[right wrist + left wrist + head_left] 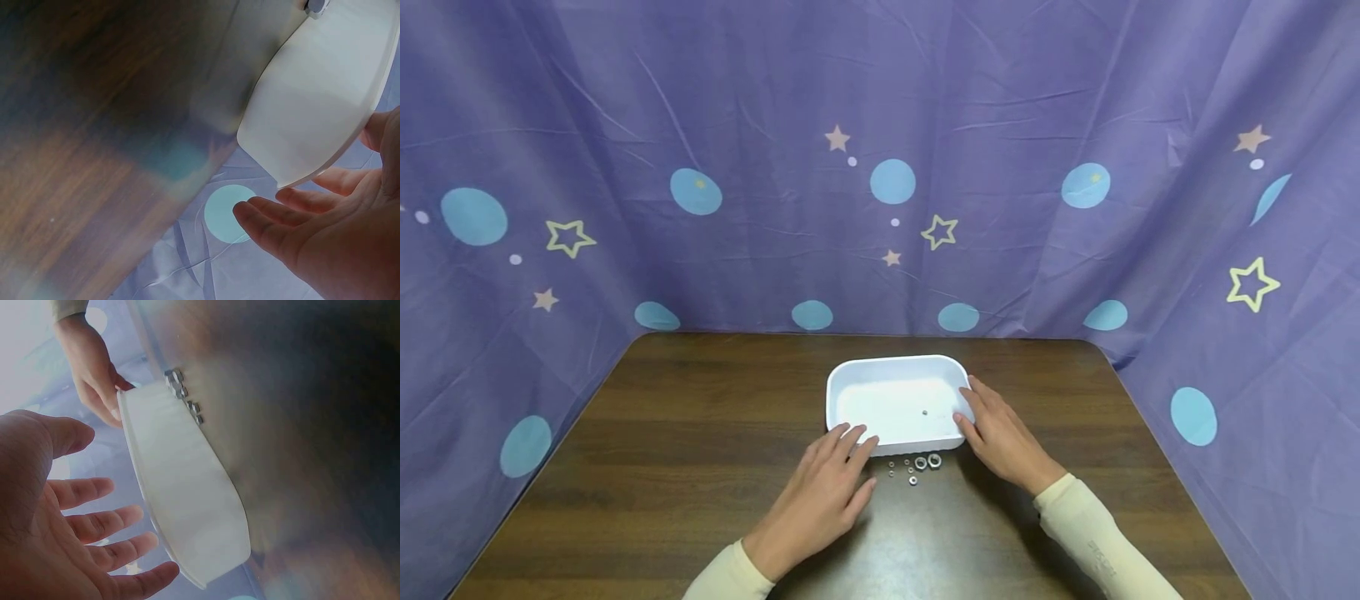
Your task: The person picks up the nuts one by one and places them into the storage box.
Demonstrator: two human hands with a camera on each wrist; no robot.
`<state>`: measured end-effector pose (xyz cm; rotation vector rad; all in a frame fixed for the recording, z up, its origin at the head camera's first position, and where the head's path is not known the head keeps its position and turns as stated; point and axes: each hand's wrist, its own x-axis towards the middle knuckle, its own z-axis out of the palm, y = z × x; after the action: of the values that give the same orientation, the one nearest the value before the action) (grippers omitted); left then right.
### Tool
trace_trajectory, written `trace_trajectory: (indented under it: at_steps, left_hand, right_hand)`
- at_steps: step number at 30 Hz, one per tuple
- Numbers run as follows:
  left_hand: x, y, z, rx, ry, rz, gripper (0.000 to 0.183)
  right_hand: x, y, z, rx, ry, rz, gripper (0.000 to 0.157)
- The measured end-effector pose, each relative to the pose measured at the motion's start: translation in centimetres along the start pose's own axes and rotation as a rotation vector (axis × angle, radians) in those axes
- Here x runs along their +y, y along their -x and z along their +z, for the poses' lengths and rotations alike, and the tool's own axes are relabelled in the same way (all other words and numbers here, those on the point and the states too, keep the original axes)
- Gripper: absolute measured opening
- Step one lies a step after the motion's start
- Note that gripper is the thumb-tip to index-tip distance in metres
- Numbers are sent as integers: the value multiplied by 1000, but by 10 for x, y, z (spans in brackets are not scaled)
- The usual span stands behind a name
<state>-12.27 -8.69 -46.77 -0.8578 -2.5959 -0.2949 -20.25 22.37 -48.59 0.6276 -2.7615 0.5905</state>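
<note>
A white rectangular tray stands on the wooden table between the two hands. Inside it lies one tiny nut. In the head view my left hand is over the tray's near left corner, fingers spread and thumb apart; the left wrist view shows nothing in its palm. My right hand is at the right end, with thumb and fingertips lying over the rim, and its fingers look extended in the right wrist view. Close to the tray's near side, several metal hex nuts of different sizes lie on the table.
The dark wooden table extends to both sides of the tray and in front of it. A purple curtain with stars and blue dots hangs behind the table and along its left and right sides.
</note>
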Motion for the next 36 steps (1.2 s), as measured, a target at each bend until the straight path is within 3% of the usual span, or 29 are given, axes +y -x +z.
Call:
trace_trajectory:
  at_steps: [10,19,36]
  left_hand:
    - [10,5,4,-49,5,26,50]
    - [24,7,-1,12,16,132,47]
    - [20,5,31,-136,-80,213,42]
  right_hand:
    - [1,1,1,17,5,-1,53]
    - [3,0,0,21,8,-7,52]
    - [2,-1,2,21,-2,-9,51]
